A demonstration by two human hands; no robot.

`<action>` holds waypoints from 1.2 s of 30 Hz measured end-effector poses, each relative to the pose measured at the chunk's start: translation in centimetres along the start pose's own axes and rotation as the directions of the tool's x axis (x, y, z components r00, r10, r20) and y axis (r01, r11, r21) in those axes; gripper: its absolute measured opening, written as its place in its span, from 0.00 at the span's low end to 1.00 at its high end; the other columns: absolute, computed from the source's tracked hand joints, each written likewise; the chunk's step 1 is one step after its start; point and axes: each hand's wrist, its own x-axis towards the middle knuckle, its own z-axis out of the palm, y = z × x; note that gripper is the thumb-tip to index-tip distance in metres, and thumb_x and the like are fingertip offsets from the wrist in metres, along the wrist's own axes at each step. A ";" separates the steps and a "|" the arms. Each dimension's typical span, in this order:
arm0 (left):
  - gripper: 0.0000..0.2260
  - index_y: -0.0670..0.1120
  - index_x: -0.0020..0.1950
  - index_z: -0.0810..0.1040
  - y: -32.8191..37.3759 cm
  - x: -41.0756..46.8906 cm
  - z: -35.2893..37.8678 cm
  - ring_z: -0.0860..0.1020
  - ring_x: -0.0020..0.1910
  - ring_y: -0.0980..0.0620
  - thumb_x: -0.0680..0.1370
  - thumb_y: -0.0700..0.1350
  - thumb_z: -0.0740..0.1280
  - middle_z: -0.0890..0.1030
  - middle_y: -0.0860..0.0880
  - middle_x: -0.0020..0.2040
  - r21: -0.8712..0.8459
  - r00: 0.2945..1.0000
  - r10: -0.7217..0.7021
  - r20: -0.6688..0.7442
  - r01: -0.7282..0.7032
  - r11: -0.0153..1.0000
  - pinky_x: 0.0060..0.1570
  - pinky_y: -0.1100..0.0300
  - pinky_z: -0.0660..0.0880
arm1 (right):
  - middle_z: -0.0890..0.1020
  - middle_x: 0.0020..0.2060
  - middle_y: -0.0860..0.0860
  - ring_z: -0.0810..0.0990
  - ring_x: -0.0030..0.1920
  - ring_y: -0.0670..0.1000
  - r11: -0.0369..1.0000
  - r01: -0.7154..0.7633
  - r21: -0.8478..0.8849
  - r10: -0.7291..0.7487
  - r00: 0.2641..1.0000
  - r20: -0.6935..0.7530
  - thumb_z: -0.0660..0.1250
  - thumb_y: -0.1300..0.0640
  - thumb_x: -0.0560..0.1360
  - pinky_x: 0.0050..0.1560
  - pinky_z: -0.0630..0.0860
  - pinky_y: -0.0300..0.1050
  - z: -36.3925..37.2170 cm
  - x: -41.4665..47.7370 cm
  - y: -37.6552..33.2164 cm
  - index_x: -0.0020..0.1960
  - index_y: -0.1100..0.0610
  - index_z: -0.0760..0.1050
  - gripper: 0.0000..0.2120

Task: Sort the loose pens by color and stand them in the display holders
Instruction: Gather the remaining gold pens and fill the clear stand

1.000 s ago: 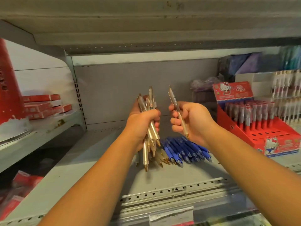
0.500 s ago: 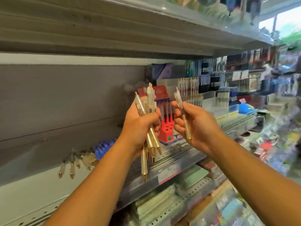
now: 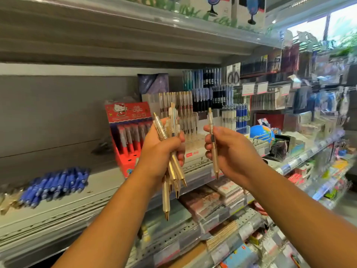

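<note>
Within the left hand point(image 3: 160, 153), fingers wrapped round a bundle of gold pens point(image 3: 173, 169): long axes near upright, clicker ends up, gold tips down, fanned slightly, one pen hanging lower than the others. Just right of that, apart and not touching, the right hand point(image 3: 231, 151), pinching a single gold pen point(image 3: 214, 151) at mid-barrel between thumb and curled fingers; upright too, clicker up, tip down and leaning a touch rightward.

Behind and left of the left hand, a red display holder point(image 3: 125, 159) on the shelf point(image 3: 104, 182), with red pens point(image 3: 131, 138) standing in it. Behind the gap between the hands, a clear display holder point(image 3: 195, 146) with pale pens point(image 3: 186, 113) standing upright. Far left of the left hand and lower, loose blue pens point(image 3: 56, 186) lying heaped on the shelf, blurred.

Against half a second ago: same grips, same pen directions, gap between the hands slightly wider; red display holder now left of the bundle instead of showing between the hands; loose blue pens farther left.
</note>
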 end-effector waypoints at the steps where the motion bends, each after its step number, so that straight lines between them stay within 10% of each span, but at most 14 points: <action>1: 0.16 0.43 0.48 0.73 -0.6 0.5 0.6 0.69 0.25 0.51 0.63 0.32 0.64 0.75 0.46 0.36 0.003 1.000 -0.001 0.000 0.001 1.000 0.23 0.63 0.68 | 0.79 0.34 0.50 0.76 0.33 0.47 1.000 -0.009 -0.007 0.009 1.000 0.009 0.59 0.59 0.82 0.33 0.74 0.41 -0.9 0.4 -0.1 0.53 0.60 0.78 0.10; 14: 0.20 0.45 0.53 0.73 -5.2 11.1 0.1 0.70 0.26 0.52 0.63 0.31 0.64 0.77 0.48 0.36 0.073 0.991 0.097 -0.095 -0.090 0.993 0.24 0.61 0.68 | 0.84 0.45 0.57 0.84 0.41 0.54 0.955 0.136 -0.264 -0.124 0.990 0.065 0.68 0.60 0.77 0.37 0.81 0.46 -6.4 12.3 0.7 0.53 0.58 0.77 0.05; 23: 0.14 0.43 0.50 0.70 -5.3 14.9 -1.7 0.72 0.26 0.53 0.67 0.34 0.65 0.76 0.48 0.37 0.166 0.955 0.233 -0.184 -0.203 0.965 0.24 0.61 0.69 | 0.81 0.41 0.55 0.84 0.38 0.52 0.687 0.471 -0.553 -0.428 0.878 0.214 0.70 0.61 0.76 0.32 0.83 0.49 -8.5 21.9 2.6 0.62 0.47 0.71 0.18; 36: 0.10 0.46 0.50 0.71 -9.8 15.3 0.4 0.72 0.26 0.46 0.72 0.36 0.67 0.73 0.43 0.33 0.429 0.763 0.387 -0.518 -0.159 0.889 0.26 0.57 0.71 | 0.80 0.38 0.42 0.82 0.36 0.45 0.651 0.475 -0.592 -0.394 0.878 0.271 0.71 0.58 0.75 0.38 0.83 0.54 -12.2 27.4 7.0 0.57 0.39 0.69 0.19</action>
